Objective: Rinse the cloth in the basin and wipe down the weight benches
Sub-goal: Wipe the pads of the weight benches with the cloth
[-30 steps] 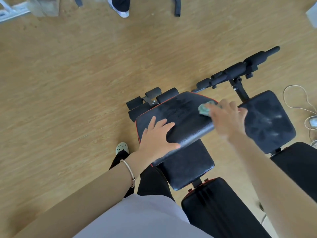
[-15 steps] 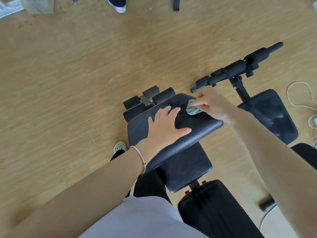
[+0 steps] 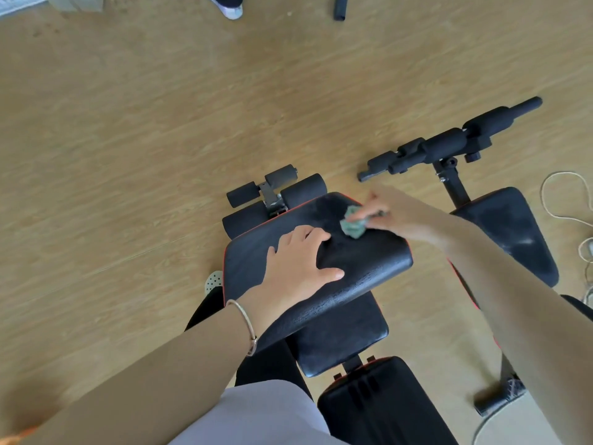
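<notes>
Head view: left hand [image 3: 298,268] flat on black padded bench with red edge trim [image 3: 369,264], fingers straight, spread, thumb out toward right edge. Right hand [image 3: 398,216], motion-blurred, near bench's far right corner, fingers curled over crumpled green cloth [image 3: 353,226]. Cloth touches pad, just beyond left fingertips. Thin bracelet [image 3: 245,322] on left wrist. Second black padded bench [image 3: 513,232] stands beside, to right, on wooden floor [image 3: 128,155]. White cable [image 3: 552,200] loops beyond it.

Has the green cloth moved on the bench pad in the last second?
Yes. The cloth, held by the right hand, has slid left along the bench pad, from its right edge toward the middle.
</notes>
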